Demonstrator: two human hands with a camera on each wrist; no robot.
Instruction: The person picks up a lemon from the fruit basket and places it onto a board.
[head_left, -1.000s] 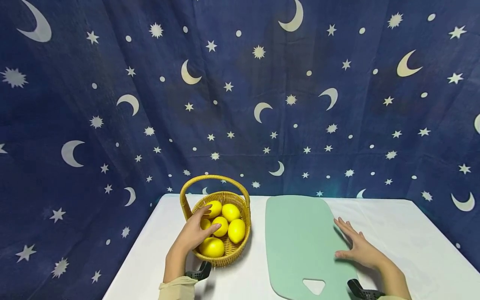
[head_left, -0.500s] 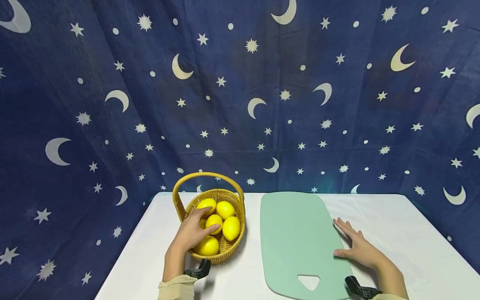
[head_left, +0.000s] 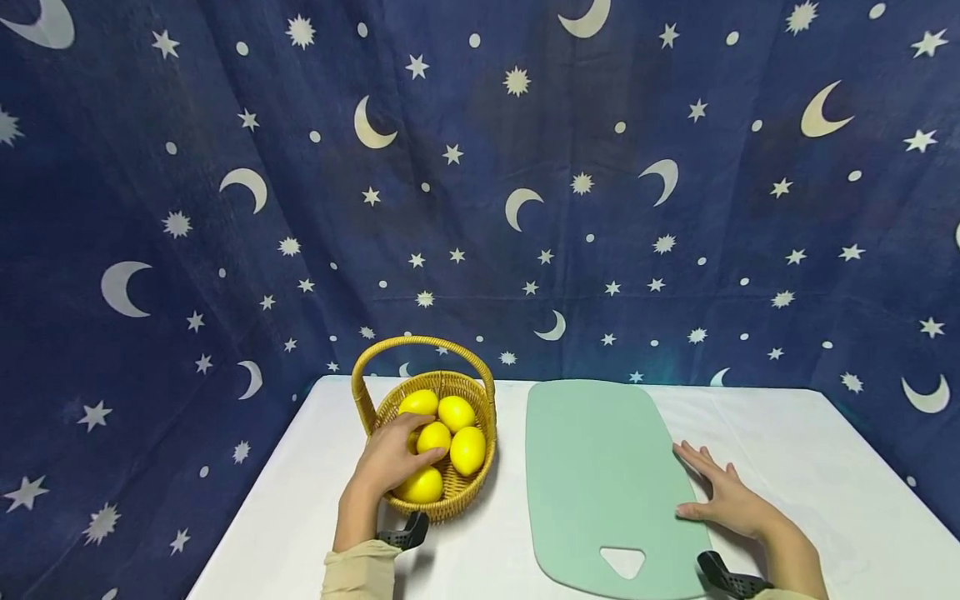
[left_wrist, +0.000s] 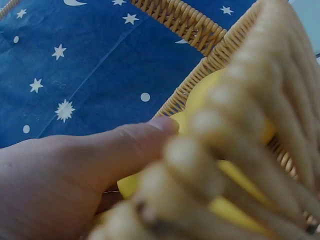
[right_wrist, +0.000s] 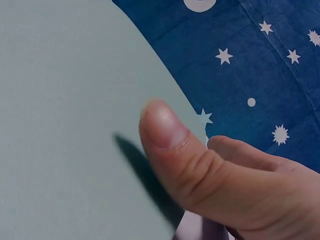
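In the head view, a wicker basket (head_left: 480, 483) with a tall handle holds several yellow lemons. My left hand (head_left: 390, 458) reaches over its left rim, thumb and forefinger on either side of the middle lemon (head_left: 433, 438). In the left wrist view the thumb (left_wrist: 145, 135) lies against a lemon (left_wrist: 129, 185), while the rim hides the other fingers. My right hand (head_left: 731, 500) is at the right edge of a pale green cutting board (head_left: 600, 475), fingers spread and holding nothing. Its thumb (right_wrist: 165, 130) is over the board and casts a shadow there.
A white table (head_left: 300, 500) carries the basket on the left and the board to its right. The board has a cut-out handle hole near its front edge. Behind hangs a dark blue cloth (head_left: 480, 208) with moons and stars.
My left hand has moved slightly further into the basket, and its fingers have closed in around the middle lemon. The right hand stays at the board's edge. The head view has shifted slightly.
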